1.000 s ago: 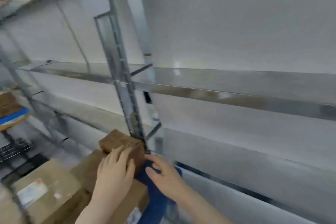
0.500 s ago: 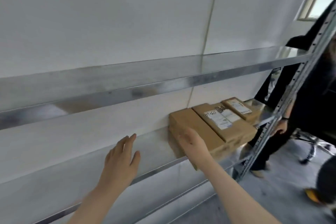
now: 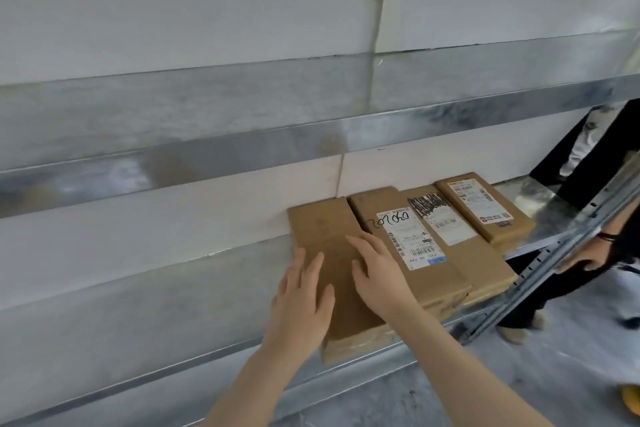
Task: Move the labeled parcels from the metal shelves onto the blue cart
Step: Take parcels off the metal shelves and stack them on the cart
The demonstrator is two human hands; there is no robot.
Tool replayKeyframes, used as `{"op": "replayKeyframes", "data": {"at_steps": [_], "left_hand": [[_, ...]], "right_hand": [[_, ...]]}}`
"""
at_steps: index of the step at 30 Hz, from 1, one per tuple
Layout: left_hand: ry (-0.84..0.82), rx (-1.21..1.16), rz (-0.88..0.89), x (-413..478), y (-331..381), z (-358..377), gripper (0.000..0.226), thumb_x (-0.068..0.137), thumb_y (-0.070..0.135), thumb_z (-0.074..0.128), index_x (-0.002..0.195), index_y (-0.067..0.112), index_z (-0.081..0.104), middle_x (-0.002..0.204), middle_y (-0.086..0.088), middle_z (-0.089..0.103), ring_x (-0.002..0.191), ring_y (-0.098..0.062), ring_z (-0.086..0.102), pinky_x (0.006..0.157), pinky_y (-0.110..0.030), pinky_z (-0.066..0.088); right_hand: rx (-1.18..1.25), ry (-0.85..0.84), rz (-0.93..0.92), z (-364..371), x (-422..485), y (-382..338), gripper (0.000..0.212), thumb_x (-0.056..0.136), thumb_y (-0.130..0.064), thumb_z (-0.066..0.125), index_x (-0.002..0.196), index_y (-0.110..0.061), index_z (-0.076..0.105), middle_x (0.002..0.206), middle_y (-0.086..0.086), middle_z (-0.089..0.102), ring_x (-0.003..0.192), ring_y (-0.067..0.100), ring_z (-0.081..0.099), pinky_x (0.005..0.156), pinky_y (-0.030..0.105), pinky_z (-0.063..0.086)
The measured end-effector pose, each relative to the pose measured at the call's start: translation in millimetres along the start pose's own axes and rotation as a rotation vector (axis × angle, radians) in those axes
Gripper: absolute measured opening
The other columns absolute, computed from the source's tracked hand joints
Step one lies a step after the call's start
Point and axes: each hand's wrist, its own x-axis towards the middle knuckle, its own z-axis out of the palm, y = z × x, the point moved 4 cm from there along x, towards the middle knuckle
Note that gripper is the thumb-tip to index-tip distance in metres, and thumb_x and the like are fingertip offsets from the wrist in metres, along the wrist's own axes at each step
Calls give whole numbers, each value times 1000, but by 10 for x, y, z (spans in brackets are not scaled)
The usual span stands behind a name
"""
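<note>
Left hand (image 3: 303, 302) and right hand (image 3: 379, 276) bare, no gloves, rings or watch; forearms unsleeved, lower centre of frame.

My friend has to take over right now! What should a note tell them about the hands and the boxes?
Left hand: open, flat on the plain brown cardboard parcel, leftmost in the row.
Right hand: open, resting on the same parcel; nothing gripped.
Brown parcels with white labels lie beside it on the lower metal shelf.
Blue cart: not in view.
Done: hands are on a parcel.
Left: lift it, carry it to the cart, then fetch the others.
</note>
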Motion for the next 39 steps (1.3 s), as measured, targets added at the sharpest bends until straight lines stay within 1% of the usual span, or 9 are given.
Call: {"op": "replayKeyframes", "data": {"at_steps": [6, 8, 10, 13, 18, 22, 28, 32, 39], "left_hand": [[-15, -22, 12, 100, -288, 23, 56, 96, 51, 34, 148, 43, 12, 156, 24, -11, 144, -18, 13, 115, -39, 28], [-22, -20, 38, 110, -296, 30, 57, 95, 54, 33, 146, 48, 10, 153, 30, -14, 143, -15, 18, 112, -39, 33], [-12, -29, 34, 135, -282, 42, 57, 94, 55, 34, 145, 49, 10, 151, 33, -15, 140, -14, 23, 109, -39, 38], [20, -47, 6, 112, -297, 13, 55, 95, 50, 37, 145, 48, 13, 151, 34, -12, 139, -14, 27, 108, -38, 39], [73, -28, -94, -378, -669, -373, 56, 93, 49, 39, 145, 46, 17, 150, 35, -10, 137, -10, 29, 105, -36, 41], [215, 31, -256, -1263, -1276, -1073, 59, 93, 51, 39, 146, 44, 16, 152, 32, -12, 139, -8, 26, 105, -34, 39], [540, 102, -561, -3050, -2216, -2434, 61, 90, 53, 39, 146, 42, 19, 156, 26, -6, 136, -19, 33, 103, -36, 41], [740, 150, -712, -4265, -2638, -3215, 60, 89, 49, 41, 146, 39, 25, 157, 22, -2, 139, -19, 29, 104, -36, 38], [906, 215, -869, -5642, -3300, -4462, 62, 92, 47, 43, 148, 34, 22, 159, 17, -4, 140, -25, 26, 106, -42, 37]], "right_hand": [[75, -115, -31, 188, -43, 16, 47, 94, -26, 52, 139, -34, 43, 157, -11, 16, 140, 13, 26, 112, 33, 29], [135, -165, 38, 233, -118, 63, 51, 93, -34, 54, 140, -41, 37, 158, -16, 0, 117, 17, 47, 100, 26, 40], [166, -191, 66, 262, -149, 70, 54, 92, -38, 55, 141, -44, 34, 157, -20, -9, 97, 12, 51, 86, 14, 41], [205, -212, 63, 285, -153, -3, 54, 93, -37, 55, 141, -42, 34, 154, -24, -9, 108, -20, 42, 74, -2, 36], [264, -287, -21, 657, -371, -451, 52, 92, -37, 56, 140, -42, 36, 153, -29, -5, 124, -15, 22, 79, -8, 25], [348, -423, -178, 1312, -661, -1372, 49, 91, -36, 58, 136, -45, 40, 150, -34, -1, 132, -9, 22, 88, -5, 22], [388, -713, -503, 2384, -1392, -3422, 50, 90, -39, 57, 136, -45, 40, 152, -29, 1, 135, -2, 24, 104, 22, 30], [463, -865, -684, 2959, -2101, -4774, 47, 89, -36, 60, 132, -48, 44, 153, -29, 4, 136, -2, 22, 107, 24, 26], [522, -1013, -982, 3689, -2907, -6710, 50, 91, -36, 57, 139, -39, 41, 155, -19, 3, 135, -4, 12, 106, 24, 18]]}}
